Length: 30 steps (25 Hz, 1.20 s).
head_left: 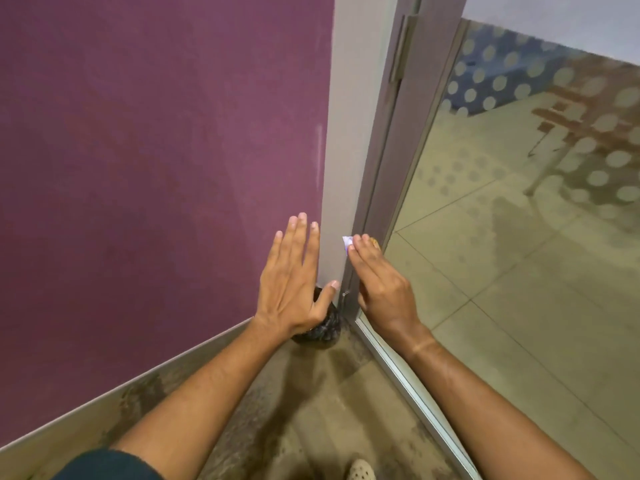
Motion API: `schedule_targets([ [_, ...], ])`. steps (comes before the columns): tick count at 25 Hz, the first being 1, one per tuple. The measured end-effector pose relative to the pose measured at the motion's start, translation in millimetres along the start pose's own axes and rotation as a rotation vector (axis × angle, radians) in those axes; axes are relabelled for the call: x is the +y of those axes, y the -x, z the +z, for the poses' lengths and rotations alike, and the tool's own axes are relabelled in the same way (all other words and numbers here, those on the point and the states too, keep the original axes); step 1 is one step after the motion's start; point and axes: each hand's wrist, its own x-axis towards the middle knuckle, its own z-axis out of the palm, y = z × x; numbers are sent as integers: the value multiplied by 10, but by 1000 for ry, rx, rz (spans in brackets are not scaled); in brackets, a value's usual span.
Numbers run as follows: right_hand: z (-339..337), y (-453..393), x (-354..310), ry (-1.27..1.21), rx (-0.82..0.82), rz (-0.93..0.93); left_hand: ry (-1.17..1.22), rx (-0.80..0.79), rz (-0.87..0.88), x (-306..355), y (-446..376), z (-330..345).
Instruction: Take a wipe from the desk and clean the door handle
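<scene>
1. Two bare hands are up near the corner where a purple wall (156,133) meets a grey door frame (349,133), beside a glass door (519,237) printed with frosted dots.
2. Left hand (294,285) is flat with its fingers straight and slightly spread, holding nothing; whether the palm actually touches the wall cannot be told.
3. Right hand (381,285) has its fingertips drawn together on a small white wipe (347,244), of which only a corner shows past the fingers, close against the edge of the door frame.
4. No door handle can be made out in this view. A small metal fitting (344,295) sits low on the frame between the hands, too small to identify.
5. Beneath the left hand a dark, black-bagged bin (320,332) stands on the floor (311,410) in the corner.
6. Judged from this, the wipe is already in hand and the cleaning step is either under way or misdirected.
7. Risks from here:
   - wiping the frame edge instead of the handle, since the handle is out of sight;
   - the wipe slipping from so slight a pinch, because little of it is gripped;
   - fingers caught at the door's edge if the door swings.
</scene>
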Motion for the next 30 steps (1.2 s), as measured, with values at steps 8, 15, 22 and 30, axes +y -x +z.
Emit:
schedule_targets([
  [8, 831, -386, 409, -129, -128, 0, -22, -101, -110, -424, -346, 479],
  [15, 1551, -660, 872, -212, -183, 9, -82, -260, -214, -751, -659, 1027],
  [22, 2230, -698, 1187, -253, -322, 93, -28, -325, -220, -1201, -800, 1574],
  [30, 3149, -719, 1303, -277, -505, 209, -19, -404, -195, -1729, -844, 2070],
])
